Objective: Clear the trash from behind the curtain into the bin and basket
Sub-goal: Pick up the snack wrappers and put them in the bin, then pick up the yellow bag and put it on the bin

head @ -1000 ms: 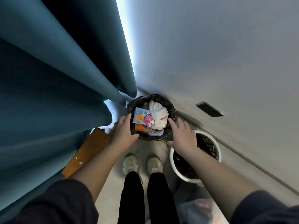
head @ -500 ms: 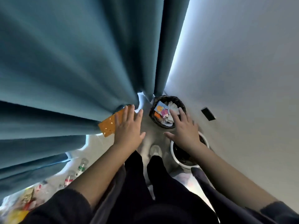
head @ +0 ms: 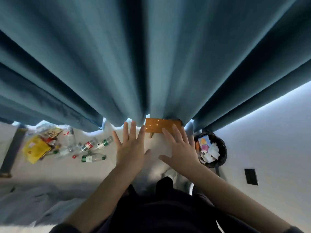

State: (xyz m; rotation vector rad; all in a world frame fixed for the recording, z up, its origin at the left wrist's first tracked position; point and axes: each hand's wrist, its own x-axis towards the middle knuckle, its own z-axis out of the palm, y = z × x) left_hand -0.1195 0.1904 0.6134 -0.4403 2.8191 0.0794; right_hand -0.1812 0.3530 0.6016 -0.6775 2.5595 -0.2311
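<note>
A teal curtain (head: 151, 64) hangs in front of me down to the pale floor. My left hand (head: 130, 147) and my right hand (head: 180, 148) are both held out flat with fingers spread, empty, just below the curtain's hem. A black bin (head: 222, 148) stuffed with paper and wrappers stands at the right by the wall. Several clear plastic bottles (head: 93, 158) and a yellow bag (head: 35, 148) with other wrappers lie on the floor at the left under the curtain's edge.
An orange wooden board (head: 161, 127) pokes out under the curtain between my hands. A dark post (head: 12, 148) stands at far left. The white wall (head: 269, 148) with a dark socket plate (head: 250, 176) is at right. My legs are below.
The view has swung left from the bin to face the curtain. Both hands moved away from the bin and are now spread in front of the hem; the floor trash came into view.
</note>
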